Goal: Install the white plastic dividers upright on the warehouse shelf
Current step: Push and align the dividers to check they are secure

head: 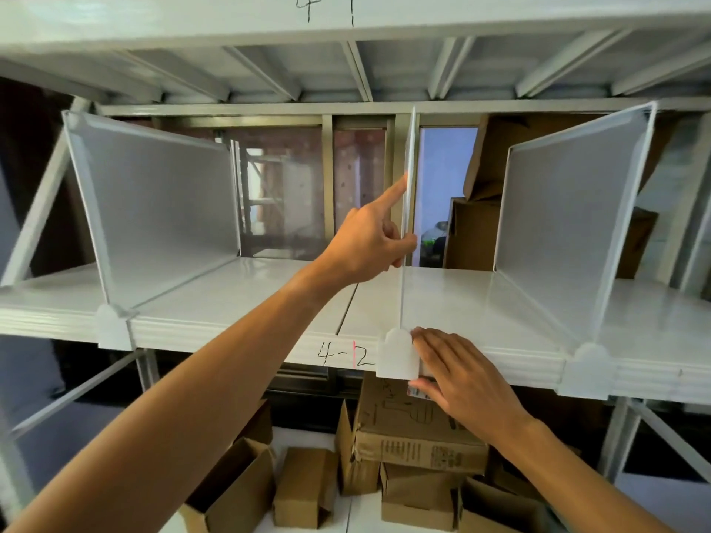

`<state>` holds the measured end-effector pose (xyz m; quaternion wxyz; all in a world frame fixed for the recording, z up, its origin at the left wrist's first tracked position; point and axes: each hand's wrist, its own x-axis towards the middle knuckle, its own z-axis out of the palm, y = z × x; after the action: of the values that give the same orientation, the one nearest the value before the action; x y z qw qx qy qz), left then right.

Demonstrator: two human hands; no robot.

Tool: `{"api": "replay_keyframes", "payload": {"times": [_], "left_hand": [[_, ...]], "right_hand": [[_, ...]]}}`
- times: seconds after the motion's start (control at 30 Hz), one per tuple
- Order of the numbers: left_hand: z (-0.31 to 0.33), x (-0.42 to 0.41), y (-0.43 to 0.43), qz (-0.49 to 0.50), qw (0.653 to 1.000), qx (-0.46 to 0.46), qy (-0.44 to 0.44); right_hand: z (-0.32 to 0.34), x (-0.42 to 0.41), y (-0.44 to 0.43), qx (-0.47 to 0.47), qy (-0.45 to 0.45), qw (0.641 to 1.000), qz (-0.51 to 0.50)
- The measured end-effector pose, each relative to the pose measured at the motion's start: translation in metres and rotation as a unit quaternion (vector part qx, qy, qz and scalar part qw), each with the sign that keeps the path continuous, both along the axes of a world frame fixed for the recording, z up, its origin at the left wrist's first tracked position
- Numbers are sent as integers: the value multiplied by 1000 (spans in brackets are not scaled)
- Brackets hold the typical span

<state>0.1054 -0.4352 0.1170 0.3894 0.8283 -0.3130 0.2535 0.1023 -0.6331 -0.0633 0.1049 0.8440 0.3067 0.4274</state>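
Three white plastic dividers stand upright on the white shelf (246,302). The left divider (161,209) and the right divider (569,221) show their broad faces. I see the middle divider (408,155) edge-on. My left hand (369,244) holds its front edge, thumb and curled fingers around it, index finger stretched up along it. My right hand (458,375) lies flat, fingers together, against the shelf's front lip, touching the right side of the divider's white foot clip (398,355).
The shelf lip bears the handwritten mark 4-2 (344,355). Another shelf deck (346,17) runs close overhead. Cardboard boxes (415,432) are stacked on the level below, with more cardboard (481,228) behind the shelf at the right.
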Motion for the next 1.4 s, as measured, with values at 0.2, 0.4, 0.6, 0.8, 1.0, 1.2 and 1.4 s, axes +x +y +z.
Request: {"api": "replay_keyframes", "payload": {"times": [0.2, 0.4, 0.6, 0.8, 1.0, 1.2, 1.4], "left_hand": [[1, 1, 7, 8, 1000, -1, 2], [0, 1, 20, 13, 1000, -7, -8], [-4, 7, 32, 14, 999, -16, -24], [-3, 6, 39, 28, 999, -19, -27], [-2, 7, 50, 43, 998, -22, -32], [-2, 8, 61, 52, 998, -25, -22], [-4, 6, 62, 68, 998, -8, -13]], "right_hand": [[-1, 8, 3, 15, -28, 999, 23], [0, 12, 13, 32, -43, 998, 14], [-5, 18, 26, 33, -66, 997, 14], [-3, 18, 33, 15, -80, 996, 20], [-2, 19, 47, 19, -86, 996, 11], [-1, 16, 62, 29, -81, 996, 5], [-4, 10, 66, 54, -53, 997, 9]]}}
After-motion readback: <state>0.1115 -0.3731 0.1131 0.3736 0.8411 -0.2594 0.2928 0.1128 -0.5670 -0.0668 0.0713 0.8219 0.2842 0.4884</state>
